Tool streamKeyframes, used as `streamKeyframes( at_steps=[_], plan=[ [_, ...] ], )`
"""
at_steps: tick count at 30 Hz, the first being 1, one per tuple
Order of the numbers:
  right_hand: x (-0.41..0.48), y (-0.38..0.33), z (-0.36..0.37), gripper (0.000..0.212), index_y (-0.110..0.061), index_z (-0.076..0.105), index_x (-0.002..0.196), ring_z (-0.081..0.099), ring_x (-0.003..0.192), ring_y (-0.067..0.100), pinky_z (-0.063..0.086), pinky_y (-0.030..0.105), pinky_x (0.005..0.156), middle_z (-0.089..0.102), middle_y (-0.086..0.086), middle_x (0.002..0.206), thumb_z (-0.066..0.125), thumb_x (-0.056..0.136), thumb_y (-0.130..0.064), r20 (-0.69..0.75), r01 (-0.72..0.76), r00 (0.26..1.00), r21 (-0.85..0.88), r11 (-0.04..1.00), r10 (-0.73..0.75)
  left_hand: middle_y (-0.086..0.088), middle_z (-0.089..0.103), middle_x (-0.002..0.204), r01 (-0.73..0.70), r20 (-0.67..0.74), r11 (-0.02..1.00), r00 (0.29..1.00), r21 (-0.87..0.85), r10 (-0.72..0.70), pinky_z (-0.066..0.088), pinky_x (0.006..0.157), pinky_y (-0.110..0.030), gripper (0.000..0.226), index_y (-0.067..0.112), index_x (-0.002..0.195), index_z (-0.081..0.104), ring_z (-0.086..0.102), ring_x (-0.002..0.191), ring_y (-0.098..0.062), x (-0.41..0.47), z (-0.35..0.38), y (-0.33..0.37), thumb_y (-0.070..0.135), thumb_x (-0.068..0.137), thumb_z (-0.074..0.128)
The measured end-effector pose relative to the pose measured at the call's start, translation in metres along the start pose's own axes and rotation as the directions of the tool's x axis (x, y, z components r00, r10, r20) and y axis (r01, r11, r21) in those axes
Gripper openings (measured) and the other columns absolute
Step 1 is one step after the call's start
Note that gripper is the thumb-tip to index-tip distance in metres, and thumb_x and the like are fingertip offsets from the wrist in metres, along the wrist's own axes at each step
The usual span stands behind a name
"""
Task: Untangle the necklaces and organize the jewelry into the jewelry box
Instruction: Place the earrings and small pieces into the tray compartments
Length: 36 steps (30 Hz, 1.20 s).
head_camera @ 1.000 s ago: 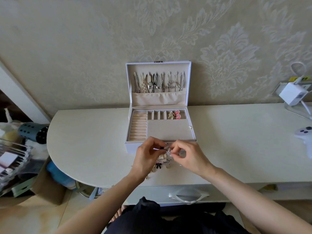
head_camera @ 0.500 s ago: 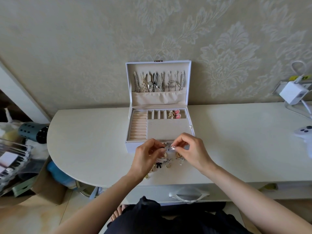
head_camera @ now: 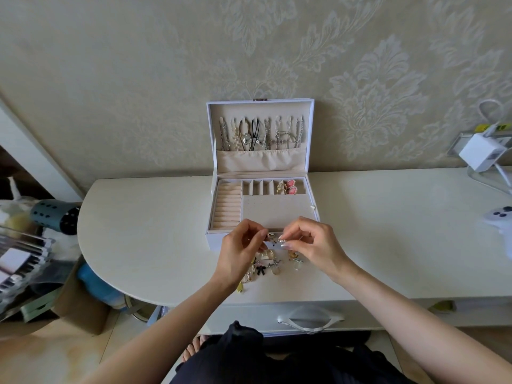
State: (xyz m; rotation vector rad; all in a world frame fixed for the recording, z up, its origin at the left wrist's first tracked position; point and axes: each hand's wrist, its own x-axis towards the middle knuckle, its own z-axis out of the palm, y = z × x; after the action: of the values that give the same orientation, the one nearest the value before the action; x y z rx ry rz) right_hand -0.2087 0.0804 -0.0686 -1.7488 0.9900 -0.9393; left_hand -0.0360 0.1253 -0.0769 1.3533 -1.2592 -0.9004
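Cream desktop [head_camera: 138, 217]; your left hand [head_camera: 239, 253] and right hand [head_camera: 315, 245] both pinch one small silvery jewelry piece [head_camera: 273, 243], spanning crosswise between them, above the loose trinket pile [head_camera: 273, 266]; open white jewelry box [head_camera: 214, 242] lies straight ahead, both hands equally near.

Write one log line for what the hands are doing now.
left hand: pinches trinket | right hand: pinches same trinket | jewelry box: open | pile: on table
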Motion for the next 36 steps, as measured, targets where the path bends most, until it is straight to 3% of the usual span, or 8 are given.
streamKeyframes(
  at_steps=[4, 8, 10, 14, 18, 23, 27, 36],
  plan=[
    [0.0, 0.0, -0.001, 0.02, -0.012, 0.069, 0.073, 0.066, 0.071, 0.018, 0.054, 0.028, 0.066, 0.069, -0.001, 0.075, 0.072, 0.073, 0.007, -0.007, -0.027, 1.0, 0.026, 0.999, 0.027, -0.005, 0.064, 0.074, -0.011, 0.036, 0.999, 0.999, 0.032, 0.01, 0.052, 0.068, -0.038, 0.007, 0.008, 0.086, 0.062, 0.061, 0.065, -0.018, 0.0, 0.001, 0.0, 0.015, 0.09, 0.062],
    [0.005, -0.003, -0.002, 0.016, -0.009, 0.071, 0.078, 0.068, 0.069, 0.017, 0.056, 0.028, 0.066, 0.071, 0.003, 0.075, 0.071, 0.076, 0.006, -0.029, -0.048, 0.998, 0.053, 0.997, 0.05, 0.006, 0.063, 0.066, -0.018, 0.123, 0.999, 0.992, 0.049, 0.012, 0.051, 0.064, -0.028, 0.01, 0.007, 0.085, 0.062, 0.059, 0.061, -0.012, -0.002, 0.003, 0.005, 0.015, 0.09, 0.062],
    [0.007, -0.002, -0.003, 0.017, -0.01, 0.071, 0.074, 0.064, 0.072, 0.018, 0.054, 0.031, 0.069, 0.067, 0.001, 0.077, 0.073, 0.072, 0.007, 0.003, -0.02, 1.0, -0.002, 1.0, 0.02, 0.007, 0.064, 0.066, -0.007, 0.118, 0.999, 0.993, 0.042, 0.002, 0.051, 0.063, -0.026, 0.011, 0.005, 0.086, 0.062, 0.06, 0.061, -0.012, -0.001, 0.004, 0.007, 0.015, 0.09, 0.061],
    [0.009, -0.003, -0.004, 0.021, -0.011, 0.067, 0.067, 0.059, 0.074, 0.015, 0.049, 0.029, 0.069, 0.061, 0.001, 0.08, 0.073, 0.068, 0.009, 0.067, -0.02, 0.998, -0.011, 1.0, 0.02, -0.001, 0.065, 0.069, 0.039, 0.058, 0.999, 0.998, 0.018, -0.04, 0.051, 0.064, -0.036, 0.014, 0.004, 0.087, 0.061, 0.061, 0.06, -0.016, 0.005, 0.004, 0.007, 0.017, 0.091, 0.06],
    [0.008, -0.006, -0.006, 0.024, -0.013, 0.066, 0.065, 0.058, 0.073, 0.011, 0.048, 0.027, 0.067, 0.061, 0.005, 0.082, 0.073, 0.068, 0.009, 0.094, -0.037, 0.995, 0.012, 0.999, 0.036, -0.002, 0.065, 0.075, -0.02, 0.056, 0.993, 0.998, 0.118, 0.014, 0.05, 0.066, -0.033, 0.009, 0.01, 0.087, 0.062, 0.061, 0.069, -0.019, 0.004, 0.005, 0.005, 0.017, 0.091, 0.061],
    [0.007, -0.005, -0.011, 0.024, -0.013, 0.068, 0.064, 0.058, 0.07, 0.013, 0.05, 0.031, 0.066, 0.063, 0.005, 0.079, 0.073, 0.067, 0.01, 0.093, -0.053, 0.995, 0.066, 0.996, 0.047, 0.01, 0.062, 0.068, -0.101, 0.039, 0.96, 0.995, 0.26, 0.094, 0.046, 0.06, -0.015, 0.009, 0.016, 0.08, 0.061, 0.058, 0.062, -0.003, 0.002, 0.004, 0.002, 0.016, 0.089, 0.063],
    [0.009, -0.006, -0.013, 0.024, -0.016, 0.068, 0.068, 0.06, 0.066, 0.013, 0.049, 0.027, 0.059, 0.066, 0.001, 0.069, 0.071, 0.073, 0.007, -0.001, -0.095, 0.995, 0.128, 0.987, 0.096, 0.009, 0.064, 0.07, -0.166, 0.09, 0.928, 0.986, 0.333, 0.144, 0.049, 0.06, -0.023, 0.009, 0.016, 0.08, 0.061, 0.058, 0.062, -0.006, 0.001, 0.005, -0.002, 0.015, 0.088, 0.064],
    [0.008, -0.006, -0.01, 0.023, -0.017, 0.07, 0.075, 0.063, 0.062, 0.009, 0.048, 0.02, 0.055, 0.07, -0.002, 0.071, 0.069, 0.077, 0.006, 0.005, -0.126, 0.992, 0.071, 0.989, 0.126, -0.002, 0.068, 0.073, 0.024, 0.08, 0.999, 0.996, 0.043, -0.027, 0.051, 0.059, -0.022, 0.013, -0.001, 0.091, 0.061, 0.063, 0.06, -0.012, 0.0, 0.009, 0.008, 0.011, 0.094, 0.055]
  ],
)
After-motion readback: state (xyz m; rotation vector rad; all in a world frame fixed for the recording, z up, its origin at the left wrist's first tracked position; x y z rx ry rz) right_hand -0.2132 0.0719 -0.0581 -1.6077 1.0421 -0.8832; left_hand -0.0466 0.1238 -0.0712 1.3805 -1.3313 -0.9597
